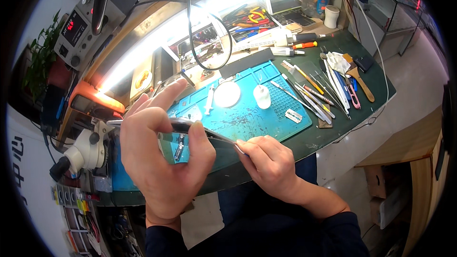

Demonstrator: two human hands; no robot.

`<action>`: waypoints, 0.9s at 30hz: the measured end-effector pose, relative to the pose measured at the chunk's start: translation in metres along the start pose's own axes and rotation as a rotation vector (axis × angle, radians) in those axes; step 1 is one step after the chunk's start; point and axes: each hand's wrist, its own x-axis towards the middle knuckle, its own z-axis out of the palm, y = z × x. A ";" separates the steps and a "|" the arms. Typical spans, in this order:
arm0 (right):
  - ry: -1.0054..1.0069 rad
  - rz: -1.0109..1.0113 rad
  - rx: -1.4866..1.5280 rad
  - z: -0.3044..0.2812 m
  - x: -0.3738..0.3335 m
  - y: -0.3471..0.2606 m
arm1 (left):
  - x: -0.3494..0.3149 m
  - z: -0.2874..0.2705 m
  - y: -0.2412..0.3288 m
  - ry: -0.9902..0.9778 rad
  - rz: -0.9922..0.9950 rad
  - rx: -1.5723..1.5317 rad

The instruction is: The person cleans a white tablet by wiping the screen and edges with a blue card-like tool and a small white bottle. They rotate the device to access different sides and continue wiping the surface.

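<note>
A thin, flat, phone-like device (214, 135) is held up above the front of the bench, seen nearly edge-on. My left hand (164, 157) grips it between thumb and bent index finger, the other fingers raised. Its far corner sticks out past the left knuckles. My right hand (271, 164) pinches the device's near right end, thumb and fingers closed. Whether a thin tool is also in that pinch is hidden. Below the device, a small dark part (179, 146) lies on a blue work mat (238, 119).
On the mat are a syringe (209, 100), a round white dish (227, 94), a white bottle (262, 96) and a razor blade (293, 115). Tweezers, picks and brushes (333, 85) lie at right. A microscope (85, 150) and orange multimeter (90, 100) stand left. A cable loop (232, 43) hangs overhead.
</note>
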 end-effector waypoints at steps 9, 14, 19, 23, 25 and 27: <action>0.030 0.012 0.017 0.007 -0.013 0.009 | 0.001 0.002 0.001 0.011 -0.013 -0.012; 0.027 0.020 -0.005 0.008 -0.017 0.007 | 0.000 0.000 -0.004 0.033 0.032 0.014; 0.070 0.030 0.025 0.008 -0.018 0.004 | 0.000 -0.003 -0.002 0.020 0.033 0.032; 0.062 0.050 0.023 0.007 -0.018 0.000 | -0.002 -0.003 0.001 0.008 0.022 0.015; 0.047 0.049 -0.027 0.003 -0.017 -0.006 | -0.004 -0.004 0.000 0.004 0.023 0.003; 0.024 0.071 -0.003 0.000 -0.012 -0.005 | -0.003 -0.004 -0.001 0.003 0.026 0.001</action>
